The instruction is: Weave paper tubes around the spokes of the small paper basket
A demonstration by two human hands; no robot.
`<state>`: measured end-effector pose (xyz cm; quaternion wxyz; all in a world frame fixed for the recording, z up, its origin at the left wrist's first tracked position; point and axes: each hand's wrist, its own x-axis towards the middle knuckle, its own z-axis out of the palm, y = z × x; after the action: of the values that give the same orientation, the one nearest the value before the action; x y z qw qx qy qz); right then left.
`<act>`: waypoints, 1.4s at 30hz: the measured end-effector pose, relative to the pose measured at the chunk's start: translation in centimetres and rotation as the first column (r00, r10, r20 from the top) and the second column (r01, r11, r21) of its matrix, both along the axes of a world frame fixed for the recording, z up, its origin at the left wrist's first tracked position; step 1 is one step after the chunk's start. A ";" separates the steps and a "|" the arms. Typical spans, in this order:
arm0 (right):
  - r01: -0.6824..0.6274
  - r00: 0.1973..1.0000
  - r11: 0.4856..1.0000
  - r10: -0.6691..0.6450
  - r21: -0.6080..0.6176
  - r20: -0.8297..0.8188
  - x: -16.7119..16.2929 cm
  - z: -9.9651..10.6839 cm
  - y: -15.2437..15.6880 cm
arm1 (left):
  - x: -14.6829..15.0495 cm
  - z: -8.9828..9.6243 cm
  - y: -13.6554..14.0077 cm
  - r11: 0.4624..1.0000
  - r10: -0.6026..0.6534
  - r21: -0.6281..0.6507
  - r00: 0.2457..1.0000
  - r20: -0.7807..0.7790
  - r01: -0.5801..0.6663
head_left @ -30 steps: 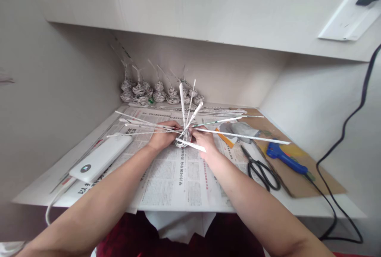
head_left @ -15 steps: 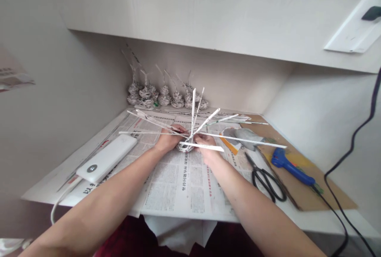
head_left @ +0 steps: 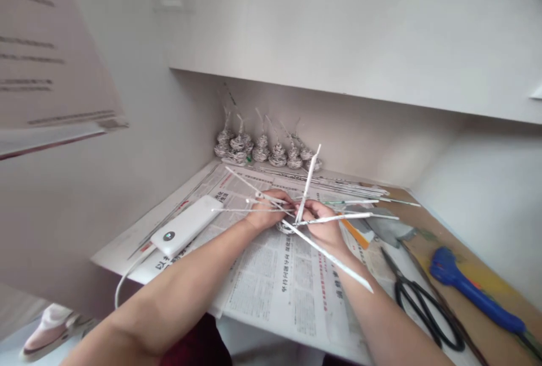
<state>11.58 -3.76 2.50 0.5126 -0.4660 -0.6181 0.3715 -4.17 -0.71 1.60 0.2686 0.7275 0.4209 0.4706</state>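
A small weaving of rolled newspaper sticks [head_left: 286, 227] is between my hands, above the newspaper-covered table. Long paper sticks [head_left: 334, 257] fan out from it in several directions, one standing nearly upright. My left hand [head_left: 267, 208] is closed around its left side, with sticks passing over the fingers. From the right, my right hand [head_left: 324, 220] pinches at the middle where the sticks meet. Both sets of fingertips come close together there and are partly hidden by the sticks.
Several woven paper gourds [head_left: 262, 148] line the back wall. Loose paper sticks [head_left: 351, 186] lie in front of them. A white power bank [head_left: 186, 225] is at left; black scissors [head_left: 417, 298], a blue glue gun [head_left: 474, 290] and cardboard [head_left: 427, 199] are at right. Newspaper [head_left: 254, 275] covers the table.
My view has swung left. The woven piece has turned, so its sticks point differently, one now reaching over my right forearm. My right hand has moved in over the centre.
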 end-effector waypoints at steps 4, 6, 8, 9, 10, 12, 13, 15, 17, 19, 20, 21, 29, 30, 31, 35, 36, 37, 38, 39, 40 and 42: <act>-0.067 0.998 0.995 0.067 -0.074 -0.006 0.2 0.6 -0.4 | -0.1 -0.1 0.3 0.999 0.037 -0.020 0.999 0.027 -0.036; -0.091 0.991 0.992 0.098 -0.084 0.093 0.5 0.6 -0.4 | -0.2 -0.3 0.7 0.999 0.032 -0.034 0.999 0.040 -0.031; -0.092 0.977 0.994 0.100 -0.053 0.190 0.7 0.6 -0.5 | -0.2 -0.3 0.8 0.999 0.025 -0.022 0.999 0.047 -0.024; -0.099 0.972 0.994 0.105 -0.038 0.211 0.7 0.5 -0.6 | -0.2 -0.3 0.8 0.999 0.025 -0.025 0.998 0.053 -0.024; -0.113 0.971 0.993 0.116 -0.028 0.209 0.7 0.4 -0.7 | -0.1 -0.3 0.7 0.999 0.026 -0.036 0.998 0.063 -0.024; -0.150 0.976 0.988 0.152 -0.025 0.155 0.5 0.1 -0.9 | 0.0 -0.3 0.5 0.998 0.045 -0.054 0.998 0.053 -0.042; -0.161 0.979 0.987 0.162 -0.020 0.122 0.3 0.1 -1.0 | 0.1 -0.2 0.4 0.998 0.035 -0.048 0.999 0.037 -0.033; -0.166 0.984 0.986 0.167 -0.014 0.056 0.0 0.1 -1.3 | 0.1 -0.2 0.4 1.000 0.006 -0.030 0.999 0.033 -0.005; -0.149 0.989 0.989 0.150 -0.008 0.018 -0.3 0.4 -1.6 | 0.2 -0.3 0.4 0.999 -0.005 -0.039 0.998 0.060 0.008; -0.127 0.992 0.992 0.127 0.006 0.003 -0.5 0.8 -1.8 | 0.2 -0.3 0.3 0.997 -0.034 -0.060 0.997 0.071 0.038; -0.140 0.990 0.990 0.140 0.012 0.002 -0.5 1.0 -2.0 | 0.1 -0.3 0.3 0.995 -0.063 -0.067 0.995 0.079 0.068; -0.167 0.986 0.986 0.167 0.019 0.013 -0.5 1.1 -2.1 | 0.1 -0.3 0.2 0.994 -0.082 -0.063 0.993 0.087 0.088; 0.132 0.990 0.974 -0.138 0.186 0.016 0.0 -0.3 -0.7 | 0.5 -0.1 -0.1 0.991 -0.027 -0.129 0.990 0.138 0.045; 0.178 0.984 0.969 -0.171 0.174 -0.050 0.1 -0.4 -0.4 | 0.6 0.0 -0.1 0.991 -0.017 -0.130 0.988 0.156 0.038; 0.218 0.973 0.965 -0.203 0.145 -0.109 0.1 -0.5 0.0 | 0.7 0.0 -0.1 0.992 -0.013 -0.125 0.985 0.171 0.035; 0.269 0.923 0.960 -0.278 -0.070 -0.265 0.4 -0.5 0.9 | 0.9 0.0 -0.1 0.996 -0.005 -0.086 0.974 0.227 0.025; 0.262 0.915 0.959 -0.282 -0.107 -0.289 0.5 -0.5 1.0 | 0.9 0.0 -0.1 0.996 -0.004 -0.082 0.971 0.237 0.024; 0.256 0.910 0.959 -0.282 -0.124 -0.305 0.5 -0.5 1.1 | 0.9 -0.1 -0.1 0.997 -0.006 -0.079 0.970 0.243 0.026; 0.248 0.909 0.961 -0.275 -0.126 -0.314 0.5 -0.6 1.2 | 0.9 -0.2 -0.1 0.997 -0.008 -0.077 0.970 0.243 0.028; 0.239 0.911 0.964 -0.264 -0.116 -0.318 0.6 -0.7 1.2 | 0.9 -0.2 -0.1 0.997 -0.010 -0.076 0.971 0.240 0.029; 0.227 0.916 0.968 -0.248 -0.103 -0.316 0.6 -0.8 1.2 | 0.9 -0.3 -0.1 0.997 -0.010 -0.076 0.972 0.236 0.029; 0.209 0.928 0.975 -0.221 -0.070 -0.300 0.5 -0.9 1.1 | 0.9 -0.2 -0.1 0.997 -0.013 -0.072 0.973 0.229 0.031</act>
<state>12.09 -2.64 1.60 0.6311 -0.4771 -0.4695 0.3921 -3.25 -0.85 1.41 0.3477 0.6626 0.3966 0.5318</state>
